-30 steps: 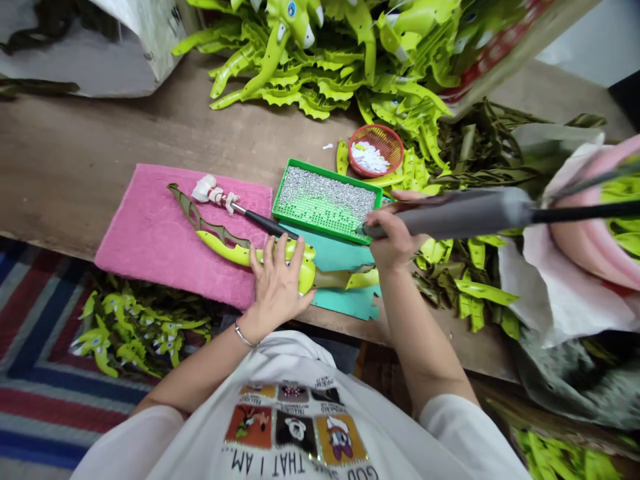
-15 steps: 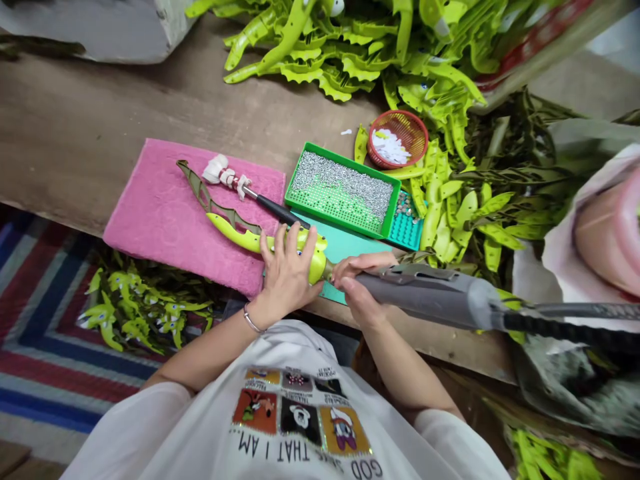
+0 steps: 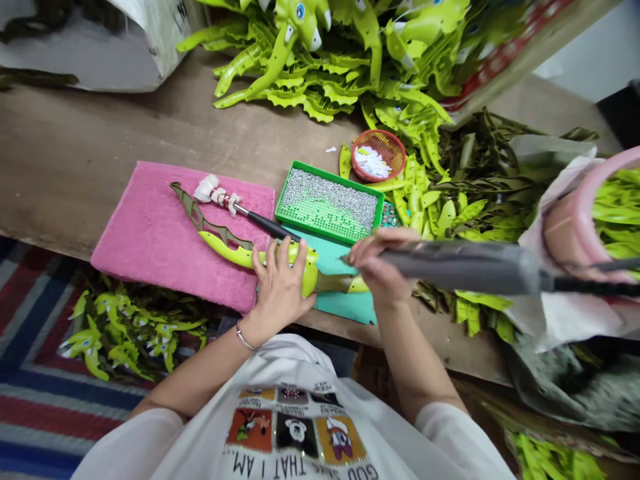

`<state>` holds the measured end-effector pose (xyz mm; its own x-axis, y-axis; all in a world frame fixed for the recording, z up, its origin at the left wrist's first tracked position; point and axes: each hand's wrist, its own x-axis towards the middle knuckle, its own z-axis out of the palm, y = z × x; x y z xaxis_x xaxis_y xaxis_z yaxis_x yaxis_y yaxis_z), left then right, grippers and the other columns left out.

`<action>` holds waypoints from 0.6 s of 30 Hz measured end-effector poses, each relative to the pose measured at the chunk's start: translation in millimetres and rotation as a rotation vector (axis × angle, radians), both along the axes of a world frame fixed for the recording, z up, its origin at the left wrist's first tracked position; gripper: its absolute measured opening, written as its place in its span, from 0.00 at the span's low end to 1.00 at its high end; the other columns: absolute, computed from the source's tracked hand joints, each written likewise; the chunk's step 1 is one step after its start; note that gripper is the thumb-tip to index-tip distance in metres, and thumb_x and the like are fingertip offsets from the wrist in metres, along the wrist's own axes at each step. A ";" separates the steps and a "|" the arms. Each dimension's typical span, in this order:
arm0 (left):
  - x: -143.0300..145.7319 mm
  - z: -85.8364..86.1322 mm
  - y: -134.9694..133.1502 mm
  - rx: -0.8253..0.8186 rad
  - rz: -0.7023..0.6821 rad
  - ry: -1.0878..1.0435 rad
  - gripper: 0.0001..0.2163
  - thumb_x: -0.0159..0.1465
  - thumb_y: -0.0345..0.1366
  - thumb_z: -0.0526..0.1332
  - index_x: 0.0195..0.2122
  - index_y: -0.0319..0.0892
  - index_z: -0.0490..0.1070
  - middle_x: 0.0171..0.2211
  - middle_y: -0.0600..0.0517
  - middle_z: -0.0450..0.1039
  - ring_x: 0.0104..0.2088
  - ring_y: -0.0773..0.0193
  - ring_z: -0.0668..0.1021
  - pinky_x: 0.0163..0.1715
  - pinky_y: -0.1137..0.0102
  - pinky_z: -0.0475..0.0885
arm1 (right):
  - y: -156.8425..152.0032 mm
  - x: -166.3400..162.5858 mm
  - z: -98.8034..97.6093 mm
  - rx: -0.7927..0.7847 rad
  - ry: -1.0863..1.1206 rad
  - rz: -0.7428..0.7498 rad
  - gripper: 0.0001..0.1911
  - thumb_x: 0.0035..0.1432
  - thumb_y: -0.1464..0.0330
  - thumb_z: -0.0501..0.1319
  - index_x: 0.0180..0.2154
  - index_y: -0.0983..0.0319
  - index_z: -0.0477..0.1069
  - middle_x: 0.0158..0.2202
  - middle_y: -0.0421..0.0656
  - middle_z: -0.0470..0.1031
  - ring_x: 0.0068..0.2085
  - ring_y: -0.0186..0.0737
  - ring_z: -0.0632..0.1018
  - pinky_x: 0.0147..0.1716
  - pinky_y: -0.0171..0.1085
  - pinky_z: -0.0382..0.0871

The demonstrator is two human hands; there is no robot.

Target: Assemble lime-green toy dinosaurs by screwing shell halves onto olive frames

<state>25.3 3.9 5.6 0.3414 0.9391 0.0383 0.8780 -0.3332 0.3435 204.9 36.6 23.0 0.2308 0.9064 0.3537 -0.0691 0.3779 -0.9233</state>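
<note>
My left hand lies over the lime-green plastic toy creature, fingers spread across its body, holding it down. The toy's curved olive piece reaches left over the pink towel, and another olive part points right, over a teal mat. My right hand is closed round the front of a grey power screwdriver, blurred by motion. The screwdriver's tip is raised above the mat, apart from the toy. Just above my left hand lies a black-handled tool with white wrapping at its far end.
A green tray of small screws and a red basket of white pieces stand behind the mat. Lime-green parts are heaped at the back. The pink towel lies left; a pink bucket stands right.
My right hand has lifted the screwdriver off the toy, up and to the right, uncovering the toy's right end. My left hand stays on the toy. The view has shifted slightly.
</note>
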 end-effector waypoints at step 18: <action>0.4 -3.0 1.3 0.032 -0.004 -0.020 0.45 0.51 0.46 0.72 0.68 0.37 0.57 0.65 0.30 0.56 0.63 0.32 0.61 0.63 0.35 0.46 | 73.2 33.7 -40.9 -0.071 -0.090 -0.357 0.13 0.44 0.59 0.65 0.28 0.58 0.65 0.17 0.32 0.67 0.19 0.33 0.70 0.25 0.38 0.68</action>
